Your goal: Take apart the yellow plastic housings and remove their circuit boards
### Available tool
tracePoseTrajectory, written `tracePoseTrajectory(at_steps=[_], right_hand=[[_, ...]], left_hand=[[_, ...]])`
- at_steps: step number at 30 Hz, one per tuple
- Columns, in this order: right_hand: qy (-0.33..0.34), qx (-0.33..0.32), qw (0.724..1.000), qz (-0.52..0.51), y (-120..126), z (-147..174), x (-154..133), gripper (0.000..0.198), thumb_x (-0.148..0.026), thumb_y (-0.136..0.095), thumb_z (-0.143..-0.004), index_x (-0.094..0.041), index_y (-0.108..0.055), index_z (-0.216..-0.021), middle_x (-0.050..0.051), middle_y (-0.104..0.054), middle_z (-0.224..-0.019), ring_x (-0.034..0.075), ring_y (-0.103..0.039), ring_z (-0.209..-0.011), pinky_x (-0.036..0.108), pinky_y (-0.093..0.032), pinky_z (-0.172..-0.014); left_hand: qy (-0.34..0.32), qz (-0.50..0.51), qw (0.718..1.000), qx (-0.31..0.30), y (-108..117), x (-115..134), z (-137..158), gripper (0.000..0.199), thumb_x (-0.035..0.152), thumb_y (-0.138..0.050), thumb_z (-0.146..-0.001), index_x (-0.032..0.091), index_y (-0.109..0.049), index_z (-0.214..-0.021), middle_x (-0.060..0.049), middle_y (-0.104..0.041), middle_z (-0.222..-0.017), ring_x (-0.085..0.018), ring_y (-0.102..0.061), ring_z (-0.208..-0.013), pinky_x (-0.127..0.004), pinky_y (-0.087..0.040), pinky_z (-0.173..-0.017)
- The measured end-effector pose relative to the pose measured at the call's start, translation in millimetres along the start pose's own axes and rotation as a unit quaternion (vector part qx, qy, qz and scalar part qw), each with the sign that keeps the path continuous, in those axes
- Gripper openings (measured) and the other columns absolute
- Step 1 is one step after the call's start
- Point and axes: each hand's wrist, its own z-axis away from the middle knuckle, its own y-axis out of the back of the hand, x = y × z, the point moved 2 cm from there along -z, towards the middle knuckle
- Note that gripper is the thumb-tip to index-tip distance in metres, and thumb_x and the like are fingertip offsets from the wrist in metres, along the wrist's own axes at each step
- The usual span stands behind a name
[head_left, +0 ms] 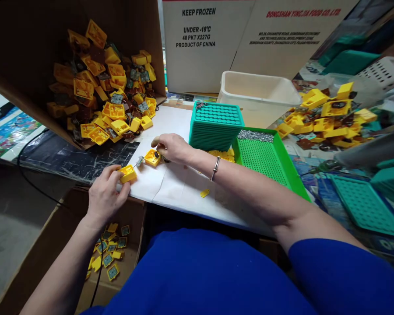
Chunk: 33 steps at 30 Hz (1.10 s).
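My left hand (105,192) grips a small yellow plastic housing (128,173) between thumb and fingers, near the front edge of the white work surface (174,186). From that housing, thin wire seems to lead to a small grey circuit board (139,161). Beside the board lies a second yellow housing (152,158), hollow side up, with a round black part in it. My right hand (173,148) is right next to this second housing, its fingers curled. Whatever is between those fingers is hidden; a dark bit shows just below them.
A tipped carton (16,74) full of yellow housings stands at left. Behind my right forearm are stacked teal trays (216,127), a green basket (265,157) and a white tub (259,92). More yellow housings (331,113) lie right; a lower box (131,249) holds several.
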Motion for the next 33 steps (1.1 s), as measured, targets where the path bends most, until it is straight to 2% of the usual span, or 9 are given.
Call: tracePoseTrajectory(at_steps=[3,7,10,13,18,21,26,30,33], right_hand=[[0.017,-0.009,0.999,-0.049,0,1,-1,0.035,-0.018,-0.055,-0.087,-0.021,-0.066,-0.12,0.002,-0.073,-0.108,0.016,-0.064,-0.096,0.026,-0.045,-0.084],[0.015,-0.015,0.995,-0.101,-1,-3,2,0.04,-0.005,-0.052,-0.083,-0.016,-0.067,-0.118,0.002,-0.074,-0.098,0.011,-0.064,-0.087,0.022,-0.045,-0.08],[0.001,-0.018,0.993,-0.118,-3,-5,4,0.039,-0.004,-0.051,-0.082,-0.016,-0.068,-0.115,0.001,-0.073,-0.093,0.01,-0.063,-0.082,0.02,-0.045,-0.077],[-0.007,0.0,0.996,-0.089,-4,-6,2,0.039,-0.004,-0.049,-0.083,-0.018,-0.068,-0.115,0.002,-0.072,-0.095,0.013,-0.062,-0.084,0.023,-0.045,-0.078],[0.026,0.058,0.997,-0.041,-2,-1,-5,0.028,-0.015,-0.054,-0.088,-0.014,-0.066,-0.114,0.006,-0.069,-0.109,0.015,-0.06,-0.094,0.025,-0.042,-0.083],[0.039,0.032,0.999,0.02,-1,3,-8,0.022,-0.024,-0.057,-0.09,-0.016,-0.068,-0.106,0.006,-0.071,-0.104,0.017,-0.061,-0.091,0.026,-0.04,-0.075],[0.037,-0.021,0.991,0.124,-2,4,-11,0.025,-0.022,-0.051,-0.091,-0.016,-0.07,-0.106,0.011,-0.071,-0.11,0.022,-0.063,-0.094,0.03,-0.037,-0.07],[0.051,-0.015,0.992,0.112,-4,1,-13,0.025,-0.016,-0.05,-0.089,-0.016,-0.07,-0.105,0.011,-0.071,-0.108,0.021,-0.063,-0.093,0.029,-0.038,-0.069],[0.065,0.001,0.997,0.048,-5,-1,-14,0.025,-0.012,-0.053,-0.085,-0.016,-0.07,-0.102,0.007,-0.072,-0.104,0.018,-0.062,-0.092,0.027,-0.041,-0.074]], left_hand=[[-0.009,0.0,1.0,0.008,0,0,1,0.005,0.025,-0.056,-0.084,0.02,-0.055,-0.086,-0.013,-0.068,-0.112,-0.026,-0.069,-0.089,-0.034,-0.051,-0.072],[-0.011,0.005,1.0,0.013,1,-2,2,0.005,0.025,-0.056,-0.084,0.02,-0.056,-0.085,-0.013,-0.068,-0.112,-0.026,-0.068,-0.09,-0.034,-0.051,-0.072],[-0.008,0.003,1.0,0.018,2,-5,4,0.006,0.025,-0.057,-0.084,0.02,-0.057,-0.087,-0.012,-0.068,-0.111,-0.026,-0.068,-0.09,-0.034,-0.05,-0.071],[-0.014,-0.002,1.0,0.022,4,-5,4,0.006,0.025,-0.057,-0.085,0.02,-0.056,-0.087,-0.012,-0.069,-0.11,-0.026,-0.069,-0.088,-0.033,-0.051,-0.069],[-0.019,0.0,1.0,0.024,6,-2,4,0.005,0.024,-0.056,-0.085,0.019,-0.056,-0.086,-0.013,-0.069,-0.109,-0.026,-0.07,-0.088,-0.033,-0.052,-0.069],[-0.017,0.004,1.0,0.023,5,-2,4,0.005,0.023,-0.057,-0.085,0.019,-0.056,-0.087,-0.014,-0.069,-0.11,-0.026,-0.07,-0.089,-0.033,-0.052,-0.069],[-0.007,0.009,1.0,0.01,2,-2,4,0.005,0.025,-0.056,-0.086,0.02,-0.055,-0.086,-0.013,-0.068,-0.112,-0.026,-0.069,-0.091,-0.034,-0.052,-0.072],[-0.006,0.016,1.0,0.0,1,2,1,0.006,0.026,-0.056,-0.087,0.021,-0.055,-0.086,-0.012,-0.067,-0.113,-0.026,-0.069,-0.09,-0.035,-0.053,-0.073],[0.005,0.046,0.999,-0.016,2,3,0,0.009,0.029,-0.055,-0.088,0.02,-0.055,-0.089,-0.013,-0.065,-0.116,-0.027,-0.068,-0.095,-0.037,-0.054,-0.077]])
